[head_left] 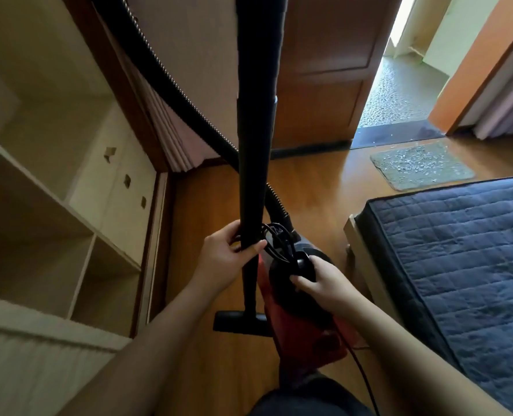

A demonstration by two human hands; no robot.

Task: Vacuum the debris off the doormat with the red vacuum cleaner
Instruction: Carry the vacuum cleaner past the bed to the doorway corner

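The red vacuum cleaner (303,322) hangs low in the middle, carried above the wooden floor. My right hand (321,283) grips its black top handle. My left hand (222,256) grips the black wand (253,175), which stands upright with its floor nozzle (240,321) near the floor. A ribbed black hose (159,73) arcs from the upper left down to the vacuum body. The grey doormat (420,168), strewn with pale debris, lies at the far right inside the open doorway, well away from the nozzle.
A bed with a dark blue quilted cover (459,265) fills the right side. Pale open shelves (54,220) stand on the left. A wooden door (324,85) stands open ahead. A black cord (363,376) trails down from the vacuum. Wooden floor (315,190) runs between me and the mat.
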